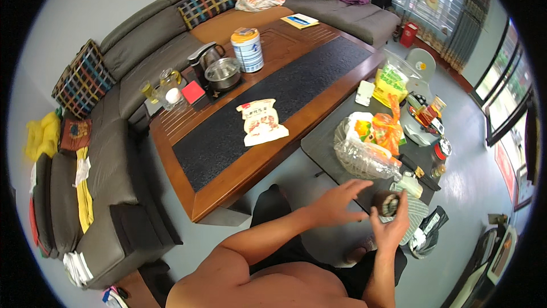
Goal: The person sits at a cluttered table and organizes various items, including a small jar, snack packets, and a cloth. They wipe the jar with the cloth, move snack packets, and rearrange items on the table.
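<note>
My right hand [387,228] is closed round a small dark round object [389,202] with a pale, mottled top, at the near end of the dark side table [322,154]. My left hand [342,200] is open just left of it, fingers apart. Beside and beyond them lie a pale green item [407,185], a striped cloth [416,211] and a clear plastic package [359,157] among orange bags [386,131].
The wooden coffee table [188,194] holds a cream packet [262,123], white canister [248,52], steel pot [222,77] and glassware [171,94]. A grey sofa [131,57] wraps round it. A filled basin [416,131] sits on the side table; a black bag [427,231] lies below.
</note>
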Motion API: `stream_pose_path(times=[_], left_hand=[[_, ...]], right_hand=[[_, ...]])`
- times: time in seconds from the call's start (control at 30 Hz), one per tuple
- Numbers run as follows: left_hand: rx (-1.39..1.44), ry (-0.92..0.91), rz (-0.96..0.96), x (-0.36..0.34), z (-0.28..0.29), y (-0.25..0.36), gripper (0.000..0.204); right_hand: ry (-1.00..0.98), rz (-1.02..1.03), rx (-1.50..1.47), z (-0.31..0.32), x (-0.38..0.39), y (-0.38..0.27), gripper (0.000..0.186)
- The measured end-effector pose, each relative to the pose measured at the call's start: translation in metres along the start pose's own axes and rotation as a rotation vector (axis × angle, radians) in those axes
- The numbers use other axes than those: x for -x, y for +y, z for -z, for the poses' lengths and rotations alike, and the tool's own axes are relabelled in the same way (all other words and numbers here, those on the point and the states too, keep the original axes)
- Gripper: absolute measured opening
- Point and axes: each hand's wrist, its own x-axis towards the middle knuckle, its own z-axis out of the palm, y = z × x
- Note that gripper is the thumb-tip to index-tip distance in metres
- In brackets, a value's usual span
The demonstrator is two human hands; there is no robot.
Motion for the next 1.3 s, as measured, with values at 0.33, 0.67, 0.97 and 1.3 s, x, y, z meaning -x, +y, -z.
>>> stream_pose_path(times=[0.33,0.67,0.97,1.3], left_hand=[[0.124,0.07,0.12,0.037,0.034,-0.027,0.081],[0.121,1.034,0.296,0.084,0.231,-0.096,0.055],[-0.116,1.413,0.541,0.143,0.396,-0.205,0.061],[-0.648,1.382,0.985,0.143,0.44,-0.254,0.08]], right_hand=[[-0.329,0.384,-0.085,-0.057,0.004,-0.061,0.086],[-0.438,0.106,-0.246,-0.052,0.018,-0.021,0.068],[-0.163,-0.262,-0.066,0.014,0.07,0.12,0.057],[-0.019,-0.415,0.174,0.066,0.143,0.219,0.046]])
